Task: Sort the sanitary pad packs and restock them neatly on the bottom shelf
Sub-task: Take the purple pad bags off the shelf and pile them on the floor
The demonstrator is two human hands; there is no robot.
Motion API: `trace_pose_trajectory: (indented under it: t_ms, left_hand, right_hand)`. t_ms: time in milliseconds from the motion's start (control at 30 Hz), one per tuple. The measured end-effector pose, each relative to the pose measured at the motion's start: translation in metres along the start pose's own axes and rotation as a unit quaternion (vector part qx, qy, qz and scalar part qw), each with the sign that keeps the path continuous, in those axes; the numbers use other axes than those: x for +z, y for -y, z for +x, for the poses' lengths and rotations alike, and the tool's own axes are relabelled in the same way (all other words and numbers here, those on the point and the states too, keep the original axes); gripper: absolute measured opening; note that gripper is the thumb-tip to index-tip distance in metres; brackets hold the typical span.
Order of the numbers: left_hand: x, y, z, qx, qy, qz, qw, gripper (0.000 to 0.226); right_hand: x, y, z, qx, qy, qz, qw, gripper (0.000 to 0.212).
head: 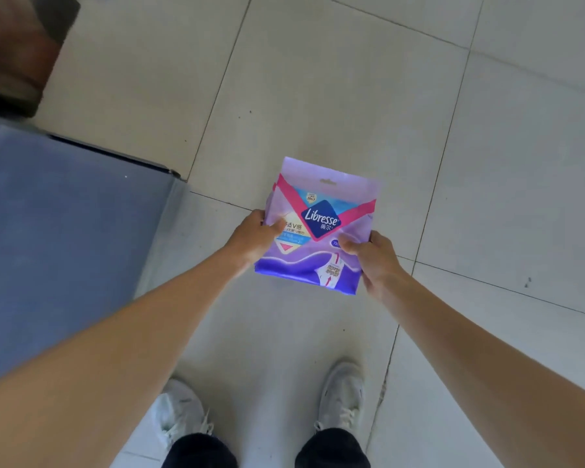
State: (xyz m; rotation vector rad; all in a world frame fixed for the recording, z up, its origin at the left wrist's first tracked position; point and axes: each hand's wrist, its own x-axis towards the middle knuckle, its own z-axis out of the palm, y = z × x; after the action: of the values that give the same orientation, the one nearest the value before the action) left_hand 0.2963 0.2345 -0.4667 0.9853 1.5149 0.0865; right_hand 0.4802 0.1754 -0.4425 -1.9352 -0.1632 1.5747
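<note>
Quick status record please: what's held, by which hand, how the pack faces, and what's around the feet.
held item: purple Libresse pad pack
left hand: grips the pack's left edge, thumb on the front
right hand: grips the pack's lower right edge
pack facing: printed front up towards the camera, hang-hole end away from the person
under it: tiled floor, white shoes below
left of view: blue-grey flat surface
shelf: not in view

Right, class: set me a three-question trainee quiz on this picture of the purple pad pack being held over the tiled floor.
1. True or false: the purple pad pack lies flat on the tiled floor.
2. Which hands have a grip on the pack? A) left only B) right only C) both
3. Fill in: the brand printed on the pack's front is ____.

Key:
1. False; it is held up.
2. C; left hand and right hand, one at each side edge.
3. Libresse.
</note>
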Motion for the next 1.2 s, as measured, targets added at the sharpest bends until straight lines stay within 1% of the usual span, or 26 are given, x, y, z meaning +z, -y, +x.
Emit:
trace_pose_trajectory:
  t_ms: [100,200,267,400,533,567,667,733,900,967,1033,1067,1100,1133,1167,1200]
  left_hand:
    - [0.012,0.012,0.015,-0.016,-0.006,0.025,1.0,0.024]
    - [0.014,0.019,0.024,-0.03,-0.021,0.034,0.999,0.032]
    - [0.013,0.021,0.029,-0.035,-0.032,0.031,0.998,0.032]
    - [0.017,0.017,0.039,-0.029,-0.023,0.031,0.999,0.036]
    - [0.016,0.012,0.043,-0.033,-0.031,0.028,0.999,0.038]
    - [0.015,0.011,0.043,-0.035,-0.033,0.031,0.998,0.037]
    - [0.014,0.009,0.04,-0.042,-0.034,0.049,0.997,0.036]
    - [0.013,0.008,0.038,-0.045,-0.037,0.059,0.997,0.035]
    - [0.013,-0.006,0.024,-0.038,-0.087,0.107,0.99,0.036]
    - [0.009,-0.017,0.011,-0.032,-0.1,0.129,0.986,0.041]
    - [0.0,-0.027,-0.008,-0.029,-0.112,0.161,0.98,0.043]
    - [-0.005,-0.031,-0.02,-0.026,-0.118,0.183,0.976,0.042]
    - [-0.011,-0.035,-0.035,-0.024,-0.122,0.213,0.969,0.04]
    - [-0.018,-0.04,-0.051,-0.02,-0.125,0.245,0.961,0.038]
    - [-0.026,-0.045,-0.069,-0.017,-0.127,0.275,0.953,0.036]
    - [-0.035,-0.051,-0.088,-0.013,-0.126,0.304,0.944,0.035]
  right_hand:
    - [-0.002,-0.014,0.017,0.013,0.004,-0.002,1.0,0.027]
    - [0.0,-0.025,0.025,0.015,0.02,0.005,1.0,0.027]
    - [0.002,-0.03,0.031,0.016,0.028,0.018,0.999,0.028]
    - [0.0,-0.031,0.047,0.02,0.027,0.021,0.999,0.02]
    - [0.0,-0.033,0.053,0.029,0.031,0.018,0.999,0.034]
    - [0.001,-0.034,0.053,0.031,0.033,0.018,0.999,0.035]
    - [0.004,-0.037,0.05,0.028,0.04,0.031,0.998,0.025]
    - [0.007,-0.038,0.048,0.031,0.035,0.025,0.999,0.024]
    - [0.005,-0.027,0.042,0.058,-0.006,-0.011,0.998,0.041]
    - [0.003,-0.016,0.032,0.058,-0.014,-0.052,0.997,0.044]
    - [0.0,-0.005,0.014,0.035,-0.028,-0.138,0.989,0.045]
    - [-0.003,0.001,0.003,0.011,-0.037,-0.196,0.98,0.047]
    - [-0.006,0.006,-0.01,-0.021,-0.043,-0.265,0.963,0.048]
    - [-0.009,0.014,-0.025,-0.053,-0.044,-0.341,0.937,0.048]
    - [-0.011,0.023,-0.042,-0.088,-0.037,-0.419,0.903,0.047]
    - [-0.012,0.034,-0.059,-0.125,-0.025,-0.493,0.861,0.045]
